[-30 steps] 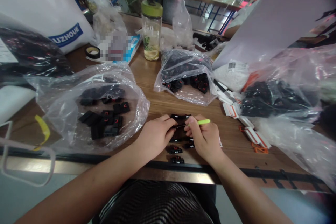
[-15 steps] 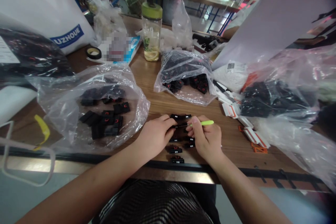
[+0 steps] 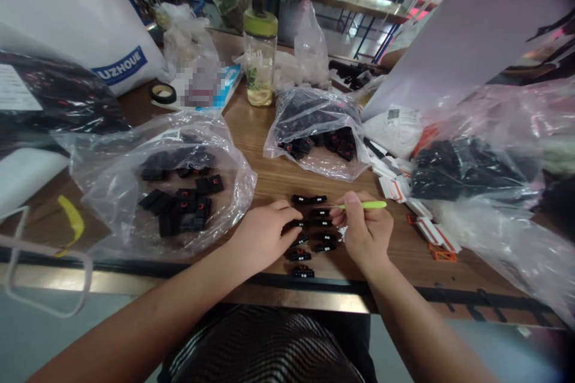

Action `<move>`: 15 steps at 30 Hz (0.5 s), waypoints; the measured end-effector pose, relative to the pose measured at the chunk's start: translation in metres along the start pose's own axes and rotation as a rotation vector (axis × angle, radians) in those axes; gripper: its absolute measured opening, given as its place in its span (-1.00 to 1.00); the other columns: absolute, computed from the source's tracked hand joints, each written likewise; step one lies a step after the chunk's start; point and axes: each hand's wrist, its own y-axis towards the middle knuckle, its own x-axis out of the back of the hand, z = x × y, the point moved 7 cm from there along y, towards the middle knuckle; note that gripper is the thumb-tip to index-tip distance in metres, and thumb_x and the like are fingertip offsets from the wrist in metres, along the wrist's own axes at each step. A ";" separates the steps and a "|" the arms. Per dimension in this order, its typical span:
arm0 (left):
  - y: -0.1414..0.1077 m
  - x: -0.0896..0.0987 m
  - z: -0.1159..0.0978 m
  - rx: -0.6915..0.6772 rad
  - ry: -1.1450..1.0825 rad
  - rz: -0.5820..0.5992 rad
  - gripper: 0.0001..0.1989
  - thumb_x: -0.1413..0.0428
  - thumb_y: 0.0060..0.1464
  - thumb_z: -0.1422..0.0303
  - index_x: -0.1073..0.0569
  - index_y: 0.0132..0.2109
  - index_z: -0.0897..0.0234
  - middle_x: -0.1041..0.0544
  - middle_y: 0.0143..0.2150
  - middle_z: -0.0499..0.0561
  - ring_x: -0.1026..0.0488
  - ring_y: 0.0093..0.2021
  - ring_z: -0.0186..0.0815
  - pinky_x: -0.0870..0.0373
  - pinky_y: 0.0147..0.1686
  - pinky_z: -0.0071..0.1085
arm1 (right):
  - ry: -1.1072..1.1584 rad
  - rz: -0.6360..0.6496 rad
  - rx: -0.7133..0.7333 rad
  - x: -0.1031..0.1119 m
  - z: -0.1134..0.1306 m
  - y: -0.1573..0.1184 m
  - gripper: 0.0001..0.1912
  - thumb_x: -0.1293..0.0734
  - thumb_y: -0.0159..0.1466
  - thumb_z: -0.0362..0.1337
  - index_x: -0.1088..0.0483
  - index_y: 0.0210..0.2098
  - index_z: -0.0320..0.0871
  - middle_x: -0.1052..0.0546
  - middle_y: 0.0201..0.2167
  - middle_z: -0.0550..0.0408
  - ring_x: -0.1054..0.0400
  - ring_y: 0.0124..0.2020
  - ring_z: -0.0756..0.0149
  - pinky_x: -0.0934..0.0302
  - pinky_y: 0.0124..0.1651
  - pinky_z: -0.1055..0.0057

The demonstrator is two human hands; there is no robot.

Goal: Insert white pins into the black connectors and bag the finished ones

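Note:
My left hand (image 3: 268,230) rests on the table with thumb and forefinger around a small black connector (image 3: 300,224). In my right hand (image 3: 365,227) is a thin-shafted pick with a lime-green handle (image 3: 374,204), its shaft pointing left over the connectors. Two short columns of black connectors, some with white dots on top, lie between and below my hands; one is a connector (image 3: 303,273) with red on it near the table edge. A small white cluster (image 3: 342,233) shows beside my right fingers; what it is made of is unclear.
An open plastic bag (image 3: 242,191) of black connectors lies left, another bag (image 3: 314,111) ahead. A bottle with a green lid (image 3: 260,60) and a tape roll (image 3: 162,94) stand farther back. White and orange strips (image 3: 433,233) and more bags lie right.
My right hand has drawn to the right with the pick, away from my left fingers, uncovering more connectors. My left hand stays nearly in place.

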 end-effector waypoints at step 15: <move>0.028 0.002 0.009 0.028 0.136 -0.078 -0.80 -0.10 0.26 0.43 -0.53 0.00 0.20 -0.57 -0.08 -0.01 -0.54 -0.09 -0.20 -0.46 -0.04 -0.24 | 0.031 0.141 -0.101 -0.012 -0.001 0.028 -0.61 -0.25 0.38 -0.03 -0.47 -0.40 -0.18 -0.51 -0.60 0.13 -0.36 -0.64 0.47 -0.24 -0.57 0.54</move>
